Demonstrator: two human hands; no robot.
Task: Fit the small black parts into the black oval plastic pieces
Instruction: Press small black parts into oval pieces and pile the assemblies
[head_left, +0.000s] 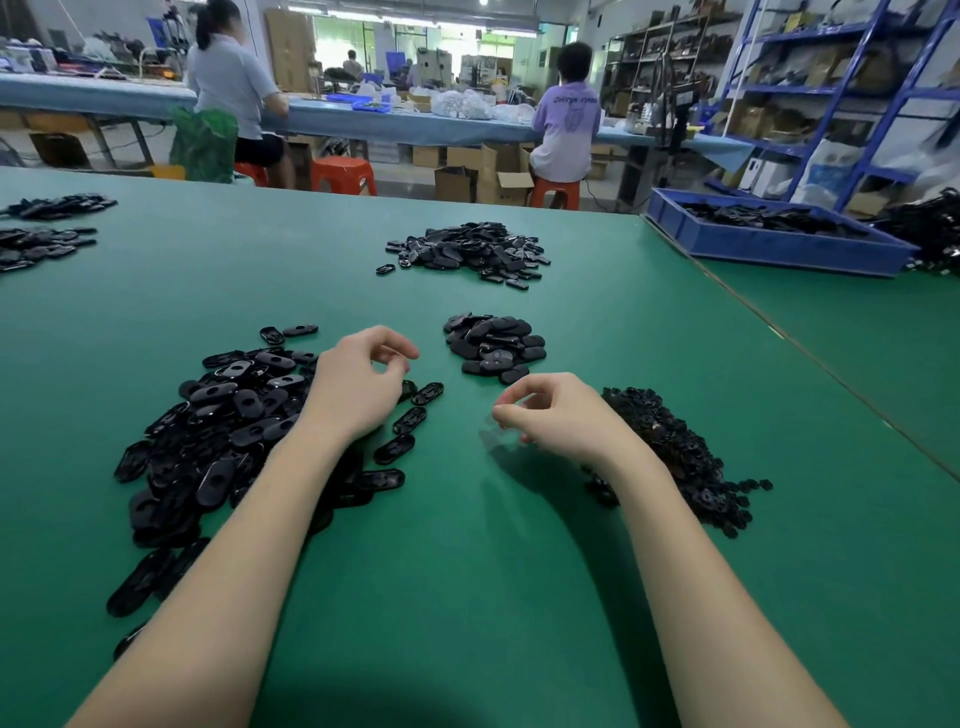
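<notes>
Between pieces: both hands hover empty over a green table (467, 571) stacked with black parts.

The left hand (358, 384), fingers loosely curled, holds nothing above the oval pieces (218, 431); the right hand (550, 415), likewise empty, hangs beside the small parts (675, 452). Picking one of each and aligning them squarely before pressing looks wisest. Bare table between the heaps leaves working room; the table's edge lies well right.
</notes>
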